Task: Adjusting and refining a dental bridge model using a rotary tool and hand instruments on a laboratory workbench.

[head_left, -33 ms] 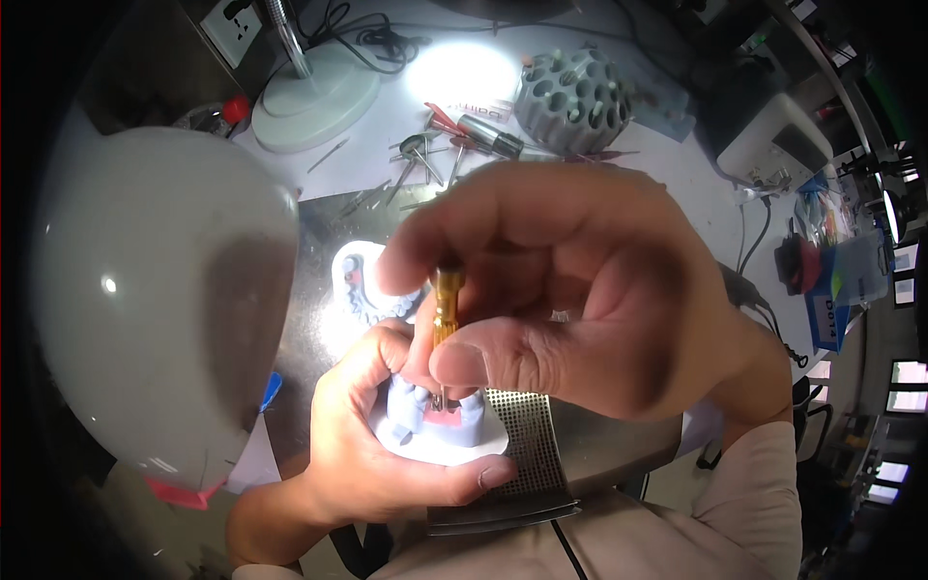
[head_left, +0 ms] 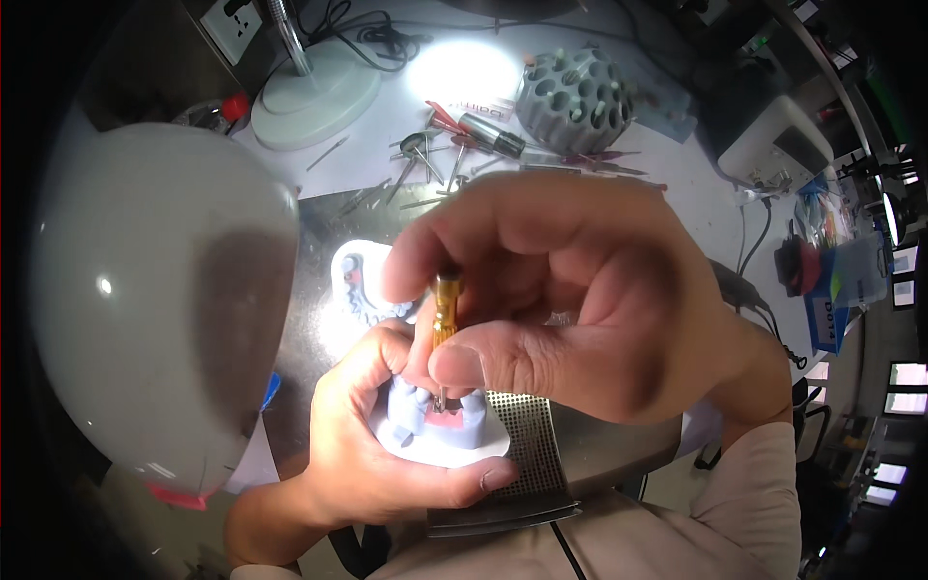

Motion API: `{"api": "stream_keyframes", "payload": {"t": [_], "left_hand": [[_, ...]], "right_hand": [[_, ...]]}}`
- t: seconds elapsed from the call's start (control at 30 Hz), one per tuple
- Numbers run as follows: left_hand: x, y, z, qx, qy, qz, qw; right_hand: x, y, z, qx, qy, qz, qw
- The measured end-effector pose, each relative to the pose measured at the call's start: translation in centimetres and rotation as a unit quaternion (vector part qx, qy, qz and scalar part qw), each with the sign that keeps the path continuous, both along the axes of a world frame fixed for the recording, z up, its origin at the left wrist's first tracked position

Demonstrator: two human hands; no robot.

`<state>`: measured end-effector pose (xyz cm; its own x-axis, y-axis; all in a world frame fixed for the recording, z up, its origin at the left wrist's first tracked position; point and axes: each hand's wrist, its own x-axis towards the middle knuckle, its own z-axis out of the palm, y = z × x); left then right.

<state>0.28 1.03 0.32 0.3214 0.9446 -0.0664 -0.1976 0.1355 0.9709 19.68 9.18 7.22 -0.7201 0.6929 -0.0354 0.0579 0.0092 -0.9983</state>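
Note:
My left hand (head_left: 353, 449) is wrapped round a dental model (head_left: 469, 440) with blue-grey teeth, a pink gum patch and a white base. Between the thumb and fingers of my right hand (head_left: 604, 300) is a small gold-handled screwdriver (head_left: 446, 309), held nearly upright. Its thin metal shaft points down at the gap between the teeth, above the pink patch; whether the tip is seated in something is too small to tell. Beyond my hands, a second dental model (head_left: 346, 259) lies on the metal bench plate, partly covered by my fingers.
A large white rounded lamp head (head_left: 126, 242) fills the left side. Behind stand a round white lamp base (head_left: 314, 111) and a grey holder with many holes (head_left: 575, 101). Loose rotary tools (head_left: 416, 150) lie between. A perforated metal grille (head_left: 527, 440) is below my right hand.
My right hand has shifted very slightly toward me and tilted a little, uncovering more of the tools behind it. The left hand and model look nearly still.

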Motion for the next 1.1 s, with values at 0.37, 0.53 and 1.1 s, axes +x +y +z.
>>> {"api": "stream_keyframes", "payload": {"t": [0.37,0.53,1.1], "left_hand": [[-0.1,0.1,-0.7,0.043,0.043,-0.016,0.998],[-0.1,0.0,-0.7,0.06,0.059,-0.034,0.996],[0.4,-0.5,-0.6,0.079,0.169,-0.08,0.979]], "right_hand": [[-0.1,0.6,-2.0,-0.137,0.062,0.038,0.988],[0.2,0.9,-2.3,-0.164,0.041,0.052,0.984],[1.4,1.8,-2.7,0.263,-0.177,0.157,0.936]]}}
